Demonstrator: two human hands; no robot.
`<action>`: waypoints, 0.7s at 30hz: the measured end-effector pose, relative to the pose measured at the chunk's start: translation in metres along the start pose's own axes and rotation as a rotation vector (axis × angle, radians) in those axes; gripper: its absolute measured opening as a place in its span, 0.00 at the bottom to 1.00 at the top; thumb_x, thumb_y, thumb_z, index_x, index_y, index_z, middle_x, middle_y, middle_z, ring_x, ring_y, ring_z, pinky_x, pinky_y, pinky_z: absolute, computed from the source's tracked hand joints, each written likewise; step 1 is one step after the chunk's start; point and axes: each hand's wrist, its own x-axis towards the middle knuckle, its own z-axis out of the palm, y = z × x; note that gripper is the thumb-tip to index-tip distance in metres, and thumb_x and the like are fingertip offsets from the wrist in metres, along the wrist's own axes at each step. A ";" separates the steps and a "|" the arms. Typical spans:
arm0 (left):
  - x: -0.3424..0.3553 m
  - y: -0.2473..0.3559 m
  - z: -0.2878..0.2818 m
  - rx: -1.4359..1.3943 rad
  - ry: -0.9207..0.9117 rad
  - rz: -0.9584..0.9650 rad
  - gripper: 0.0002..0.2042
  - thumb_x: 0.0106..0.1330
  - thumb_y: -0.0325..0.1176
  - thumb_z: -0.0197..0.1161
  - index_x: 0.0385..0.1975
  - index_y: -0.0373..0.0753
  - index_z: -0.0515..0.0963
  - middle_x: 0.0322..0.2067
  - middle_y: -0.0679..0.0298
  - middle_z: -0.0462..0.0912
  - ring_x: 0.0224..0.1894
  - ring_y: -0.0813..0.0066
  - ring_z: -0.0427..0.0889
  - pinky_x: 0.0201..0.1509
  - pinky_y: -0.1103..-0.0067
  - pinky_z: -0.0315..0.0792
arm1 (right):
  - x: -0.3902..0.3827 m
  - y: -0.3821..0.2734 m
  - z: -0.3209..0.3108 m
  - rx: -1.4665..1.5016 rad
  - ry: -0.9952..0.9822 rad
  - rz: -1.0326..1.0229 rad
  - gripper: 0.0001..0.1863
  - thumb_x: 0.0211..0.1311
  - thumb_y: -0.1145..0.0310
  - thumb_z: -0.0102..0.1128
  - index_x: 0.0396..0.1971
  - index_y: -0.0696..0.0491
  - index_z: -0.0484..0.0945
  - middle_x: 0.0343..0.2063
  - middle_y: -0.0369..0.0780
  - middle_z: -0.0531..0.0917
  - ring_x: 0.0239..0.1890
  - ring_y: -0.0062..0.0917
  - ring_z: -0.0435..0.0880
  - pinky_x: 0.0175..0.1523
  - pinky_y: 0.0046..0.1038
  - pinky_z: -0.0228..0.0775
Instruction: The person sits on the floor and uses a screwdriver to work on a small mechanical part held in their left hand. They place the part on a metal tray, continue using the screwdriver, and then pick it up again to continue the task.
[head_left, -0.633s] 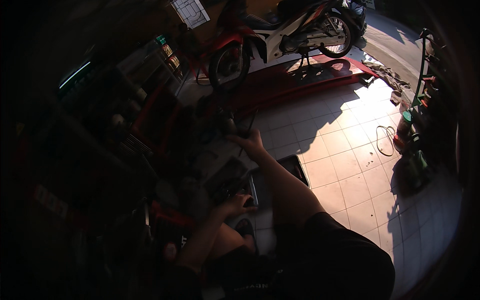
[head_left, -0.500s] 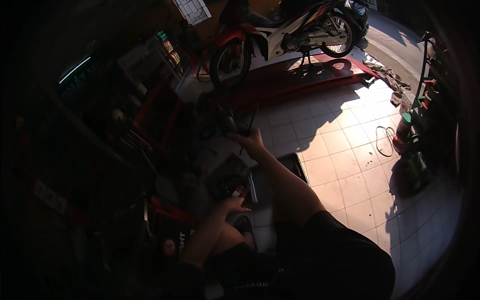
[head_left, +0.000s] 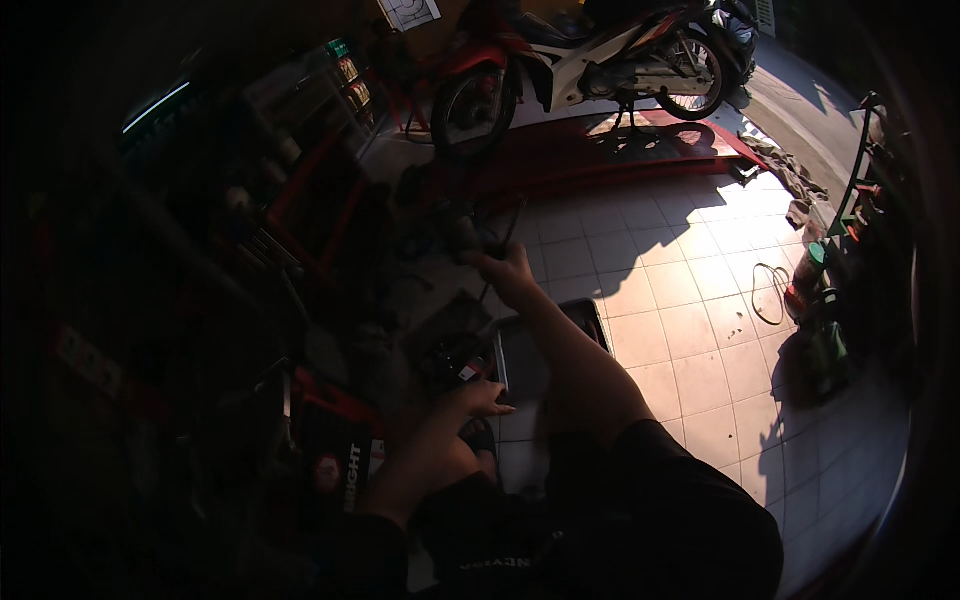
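My right hand (head_left: 508, 277) is stretched out over the floor, closed around a dark tool (head_left: 462, 238). It has a thick, rounded body, and a thin dark rod (head_left: 519, 215) shows beside the hand; shadow hides its exact kind. Closer to my body, my left hand (head_left: 487, 398) has its fingers stretched out and appears to hold nothing. Just beyond it lies a dark object with a red and white patch (head_left: 468, 372), too dim to name. Beneath my right forearm is a shallow grey tray (head_left: 518, 352) with a dark inside.
A red and white motorcycle (head_left: 570, 85) stands on a low red platform (head_left: 600, 165) ahead. A red rack (head_left: 315, 215) and shadowed clutter fill the left. At the right, a green-lidded container (head_left: 815, 257) stands near a loop of cord (head_left: 768, 295) on the tiled floor (head_left: 690, 340).
The view has shifted slightly, so the motorcycle sits farther right and higher. My right hand still grips the dark tool; my left hand remains beside the dark object with little change.
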 end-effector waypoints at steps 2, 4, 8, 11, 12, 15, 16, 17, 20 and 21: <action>-0.005 0.010 -0.005 -0.045 -0.002 0.021 0.38 0.65 0.57 0.66 0.62 0.30 0.68 0.52 0.42 0.80 0.47 0.55 0.86 0.53 0.66 0.79 | 0.004 0.005 -0.001 -0.003 0.015 -0.005 0.26 0.50 0.57 0.77 0.42 0.64 0.85 0.32 0.38 0.86 0.29 0.19 0.80 0.36 0.24 0.71; -0.013 0.032 -0.015 -0.137 -0.029 0.024 0.37 0.66 0.55 0.66 0.64 0.29 0.66 0.50 0.41 0.81 0.38 0.60 0.89 0.46 0.67 0.82 | 0.005 0.010 -0.003 0.067 0.005 -0.056 0.27 0.49 0.56 0.78 0.42 0.64 0.85 0.31 0.37 0.86 0.28 0.18 0.78 0.34 0.23 0.70; -0.011 0.037 -0.005 -0.106 -0.023 0.019 0.38 0.66 0.54 0.66 0.65 0.29 0.64 0.49 0.41 0.81 0.28 0.65 0.89 0.40 0.68 0.84 | 0.004 0.014 0.001 0.080 0.069 0.035 0.27 0.48 0.55 0.79 0.41 0.62 0.85 0.30 0.36 0.85 0.25 0.16 0.75 0.31 0.22 0.67; -0.007 0.039 -0.002 -0.079 -0.036 0.005 0.39 0.65 0.55 0.66 0.65 0.30 0.64 0.51 0.42 0.80 0.30 0.63 0.89 0.45 0.68 0.83 | 0.002 0.014 0.005 0.101 0.167 -0.046 0.20 0.52 0.56 0.75 0.32 0.60 0.85 0.18 0.30 0.76 0.18 0.14 0.69 0.24 0.21 0.58; -0.006 0.039 -0.002 -0.080 -0.035 0.011 0.39 0.65 0.55 0.66 0.65 0.30 0.64 0.52 0.43 0.80 0.32 0.62 0.89 0.47 0.68 0.83 | 0.001 0.014 0.004 0.095 0.172 -0.077 0.20 0.52 0.56 0.76 0.31 0.60 0.85 0.18 0.30 0.76 0.18 0.14 0.69 0.24 0.21 0.58; -0.004 0.035 0.004 -0.024 -0.023 0.001 0.38 0.62 0.59 0.66 0.60 0.32 0.70 0.53 0.47 0.81 0.50 0.57 0.83 0.60 0.65 0.73 | -0.003 0.013 0.001 0.076 0.190 -0.135 0.21 0.51 0.55 0.77 0.28 0.60 0.85 0.18 0.30 0.76 0.17 0.13 0.68 0.23 0.21 0.57; -0.003 0.034 0.005 0.007 -0.016 -0.001 0.37 0.61 0.61 0.66 0.58 0.34 0.73 0.53 0.49 0.82 0.58 0.55 0.80 0.66 0.64 0.68 | 0.000 0.015 -0.002 0.068 0.198 -0.144 0.21 0.50 0.55 0.77 0.27 0.60 0.85 0.18 0.30 0.76 0.16 0.13 0.68 0.22 0.21 0.57; 0.001 0.033 0.003 -0.003 -0.007 0.023 0.35 0.61 0.60 0.67 0.57 0.35 0.73 0.52 0.50 0.82 0.59 0.56 0.80 0.62 0.65 0.73 | 0.003 0.018 -0.006 0.065 0.205 -0.128 0.21 0.50 0.55 0.77 0.27 0.60 0.85 0.18 0.30 0.76 0.16 0.14 0.68 0.22 0.21 0.57; 0.006 0.036 -0.001 0.226 0.062 0.102 0.34 0.62 0.60 0.66 0.55 0.35 0.74 0.50 0.51 0.82 0.58 0.55 0.80 0.63 0.64 0.73 | 0.011 0.028 -0.010 0.063 0.208 -0.017 0.20 0.51 0.55 0.76 0.27 0.60 0.85 0.17 0.31 0.76 0.16 0.14 0.68 0.22 0.22 0.58; 0.005 0.064 -0.023 0.354 0.008 0.090 0.29 0.65 0.56 0.63 0.55 0.37 0.74 0.51 0.52 0.81 0.58 0.54 0.80 0.64 0.63 0.72 | 0.020 0.035 -0.022 0.016 0.251 0.077 0.19 0.53 0.57 0.74 0.28 0.60 0.85 0.19 0.34 0.78 0.17 0.14 0.68 0.23 0.22 0.58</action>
